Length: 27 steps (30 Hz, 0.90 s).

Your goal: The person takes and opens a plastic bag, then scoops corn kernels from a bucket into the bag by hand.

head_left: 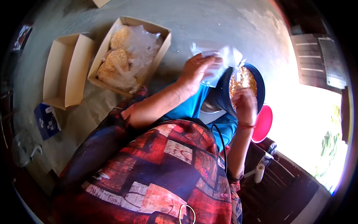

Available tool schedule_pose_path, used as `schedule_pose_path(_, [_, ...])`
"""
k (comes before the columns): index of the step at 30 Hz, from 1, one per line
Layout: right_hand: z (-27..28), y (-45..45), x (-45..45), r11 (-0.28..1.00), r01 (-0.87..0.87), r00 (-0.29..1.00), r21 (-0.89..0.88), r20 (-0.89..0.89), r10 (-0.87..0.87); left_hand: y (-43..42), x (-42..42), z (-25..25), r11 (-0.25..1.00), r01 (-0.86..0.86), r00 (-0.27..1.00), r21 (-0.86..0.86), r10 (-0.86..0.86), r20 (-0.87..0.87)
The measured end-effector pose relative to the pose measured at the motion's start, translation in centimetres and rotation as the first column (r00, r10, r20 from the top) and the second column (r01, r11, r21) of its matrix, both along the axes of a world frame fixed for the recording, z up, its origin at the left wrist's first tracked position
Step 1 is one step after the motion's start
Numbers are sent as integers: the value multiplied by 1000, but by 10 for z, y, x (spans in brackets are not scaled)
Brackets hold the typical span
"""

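Observation:
My left hand pinches a clear plastic bag between thumb and fingers, beside the rim of a dark blue bucket. Golden, crumbly grain-like food fills the bucket. My right hand is over the near side of the bucket, its fingers curled closed and somewhat blurred. Whether it holds anything is hidden. A whitish, shiny strip, possibly part of the bag, shows above the food between my hands.
On the floor, a cardboard box holds filled plastic bags. Left of it stand another cardboard box and a small blue box. A pink-red round thing lies right of the bucket. A white roll stands lower right.

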State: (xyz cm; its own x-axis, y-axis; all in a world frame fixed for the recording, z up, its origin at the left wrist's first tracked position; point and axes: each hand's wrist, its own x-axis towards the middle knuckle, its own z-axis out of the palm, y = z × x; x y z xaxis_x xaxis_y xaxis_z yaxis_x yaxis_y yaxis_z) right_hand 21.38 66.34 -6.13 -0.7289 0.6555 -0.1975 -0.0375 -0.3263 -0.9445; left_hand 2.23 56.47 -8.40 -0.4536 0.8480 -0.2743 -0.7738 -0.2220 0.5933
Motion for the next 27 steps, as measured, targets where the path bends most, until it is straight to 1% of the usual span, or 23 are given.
schedule_pose_path(1, [0, -14, -3, 973, -207, 966, 104, 176, 187, 0, -1, 4, 1000, -18, 1000, 26, 18, 1])
schedule_pose_path(2, [3, -26, -8, 929, -366, 921, 46, 163, 355, 1, -1, 7, 998, -38, 999, 47, 38, 7])
schedule_pose_path(3, [9, -36, -17, 910, -414, 907, 16, 93, 411, 2, 1, 8, 997, -36, 999, 74, 34, 34])
schedule_pose_path(4, [6, -41, -23, 917, -397, 917, 36, 65, 394, 0, 2, 15, 998, 2, 999, 57, -5, 52])
schedule_pose_path(6, [-1, -41, -30, 991, -134, 991, 18, 8, 134, 2, 11, 8, 992, 100, 995, 81, -100, -4])
schedule_pose_path(7, [1, -35, -32, 995, -101, 993, -27, -72, 98, 1, 14, 8, 990, 116, 993, 85, -116, -6])
schedule_pose_path(8, [5, -30, -33, 995, -73, 987, -73, -150, 61, -3, 19, 8, 988, 151, 987, 24, -150, -51])
schedule_pose_path(9, [10, -30, -34, 992, -20, 984, -123, -179, -2, -6, 23, 11, 983, 180, 979, -37, -183, -95])
schedule_pose_path(10, [9, -31, -35, 993, -9, 984, -121, -178, -13, -7, 26, 7, 981, 190, 977, -35, -193, -93])
schedule_pose_path(12, [5, -33, -34, 979, 147, 971, -145, -169, -171, -10, 35, -1, 980, 200, 978, 20, -199, -67])
schedule_pose_path(13, [3, -32, -33, 976, 123, 940, -180, -294, -172, -13, 38, -1, 977, 214, 975, 21, -212, -60])
schedule_pose_path(14, [1, -33, -31, 976, 126, 939, -179, -295, -176, -15, 41, -1, 976, 218, 975, 22, -216, -61])
schedule_pose_path(16, [2, -38, -31, 952, 215, 849, -219, -439, -293, -19, 46, -2, 969, 246, 966, 24, -247, 78])
schedule_pose_path(18, [3, -45, -35, 926, 255, 877, -280, -337, -343, -17, 48, -10, 965, 261, 962, 13, -261, 75])
schedule_pose_path(20, [-22, -39, -19, 936, 184, 880, -301, -374, -293, -16, 45, -20, 942, 336, 942, -26, -335, 28])
schedule_pose_path(21, [-20, -40, -19, 935, 189, 878, -301, -374, -298, -16, 43, -20, 921, 377, 925, -94, -380, -13])
schedule_pose_path(22, [-17, -43, -20, 918, 239, 876, -318, -338, -345, -17, 43, -19, 918, 384, 922, -94, -387, -12])
schedule_pose_path(23, [-15, -44, -18, 896, 291, 870, -334, -297, -393, -18, 45, -17, 926, 377, 925, -20, -377, -36])
schedule_pose_path(24, [-19, -42, -11, 894, 299, 869, -334, -292, -399, -19, 45, -13, 929, 367, 930, 56, -364, -58])
schedule_pose_path(25, [-26, -37, -4, 928, 235, 883, -289, -337, -328, -16, 41, -17, 905, 402, 912, 136, -382, -149])
schedule_pose_path(26, [-30, -34, 2, 955, 170, 891, -243, -377, -254, -12, 32, -17, 904, 405, 911, 135, -386, -148])
schedule_pose_path(27, [-28, -37, 6, 933, 243, 893, -265, -315, -322, -8, 21, -15, 864, 409, 884, 292, -455, 110])
